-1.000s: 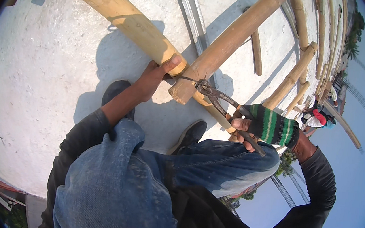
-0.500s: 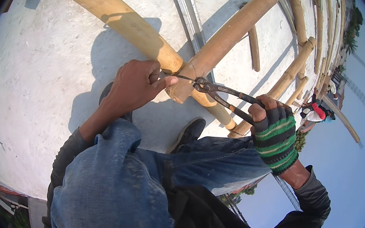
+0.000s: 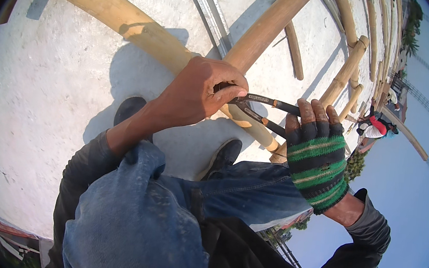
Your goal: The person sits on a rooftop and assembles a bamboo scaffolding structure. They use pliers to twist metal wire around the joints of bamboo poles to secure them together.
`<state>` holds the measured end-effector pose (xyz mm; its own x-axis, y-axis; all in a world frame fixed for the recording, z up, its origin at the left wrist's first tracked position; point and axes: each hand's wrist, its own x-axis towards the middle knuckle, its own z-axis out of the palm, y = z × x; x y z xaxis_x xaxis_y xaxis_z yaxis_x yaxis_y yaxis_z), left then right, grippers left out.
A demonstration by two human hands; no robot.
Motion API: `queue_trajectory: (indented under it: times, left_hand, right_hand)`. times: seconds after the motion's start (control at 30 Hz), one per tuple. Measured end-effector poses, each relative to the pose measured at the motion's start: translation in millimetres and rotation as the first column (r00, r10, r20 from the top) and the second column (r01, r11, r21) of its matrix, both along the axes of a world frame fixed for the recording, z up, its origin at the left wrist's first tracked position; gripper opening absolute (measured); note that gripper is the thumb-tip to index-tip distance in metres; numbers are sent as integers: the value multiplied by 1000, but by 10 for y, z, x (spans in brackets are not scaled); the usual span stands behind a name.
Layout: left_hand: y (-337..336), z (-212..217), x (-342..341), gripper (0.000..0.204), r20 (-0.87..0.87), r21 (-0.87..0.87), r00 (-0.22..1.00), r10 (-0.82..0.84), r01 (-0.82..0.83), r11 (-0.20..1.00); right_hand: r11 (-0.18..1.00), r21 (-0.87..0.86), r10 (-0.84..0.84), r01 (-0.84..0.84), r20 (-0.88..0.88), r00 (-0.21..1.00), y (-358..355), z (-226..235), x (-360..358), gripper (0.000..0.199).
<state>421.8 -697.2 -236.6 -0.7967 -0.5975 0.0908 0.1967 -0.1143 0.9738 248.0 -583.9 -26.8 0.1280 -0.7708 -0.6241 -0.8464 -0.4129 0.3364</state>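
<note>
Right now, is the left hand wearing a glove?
No, the left hand is bare; only the right hand wears a green striped fingerless glove.

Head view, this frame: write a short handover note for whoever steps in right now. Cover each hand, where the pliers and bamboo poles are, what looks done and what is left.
Left hand: bare, closed over the head end of the pliers, pressed at the joint where two bamboo poles cross.
Right hand: in a green striped fingerless glove, gripping the pliers' handles, which look spread apart.
Things: the thick poles meet just under the left hand; more poles lie beyond on the pale concrete surface. Shoes stand below the joint.
Done: pliers are set at the joint.
Left: the hand hides any wire or tie, so check the joint before moving on.
</note>
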Motion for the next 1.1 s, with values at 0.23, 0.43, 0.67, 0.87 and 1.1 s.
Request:
queue_trajectory:
  times: [0.23, 0.43, 0.67, 0.87, 1.1]
  left_hand:
    - [-156, 32, -164, 28, 101, -27, 989, -106, 109, 994]
    - [-277, -222, 12, 39, 141, 172, 936, 324, -345, 923]
    - [92, -441, 483, 38, 173, -168, 928, 329, -302, 939]
    - [227, -492, 469, 70, 171, -459, 970, 171, -75, 885]
    - [270, -517, 449, 81, 182, -426, 966, 182, -89, 900]
  right_hand:
    - [999, 33, 20, -22, 69, 997, -212, -150, -293, 56]
    - [996, 16, 88, -92, 164, 983, -378, -386, -697, 29]
    - [992, 83, 57, -93, 365, 929, -575, -635, -1094, 33]
    - [976, 88, 152, -200, 384, 911, -649, -784, -1270, 39]
    - [982, 42, 144, -185, 466, 873, -667, -881, -1312, 31]
